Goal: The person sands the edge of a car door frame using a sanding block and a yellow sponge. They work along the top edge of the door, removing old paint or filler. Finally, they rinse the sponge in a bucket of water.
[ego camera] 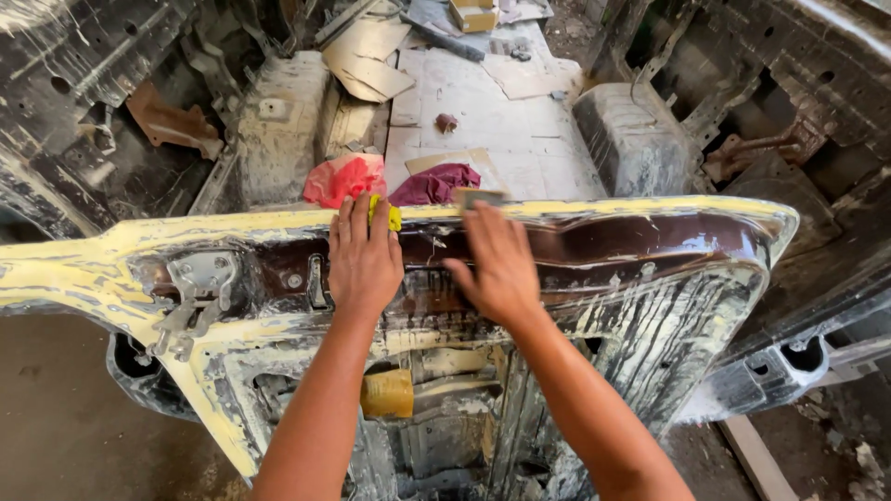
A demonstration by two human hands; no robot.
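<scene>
In the head view, the left hand [364, 260] is laid flat on the yellow-smeared car panel [650, 278], closed over a yellow cloth [385, 213] at its upper edge. At its three o'clock, the right hand [497, 264] is pressed on a sanding block [478, 197]. Red rags [345, 178] are seen at twelve o'clock.

Both forearms are bare with no sleeves, gloves, rings or watch in view, and the left hand [364, 260] and right hand [501, 269] look dusty.
</scene>
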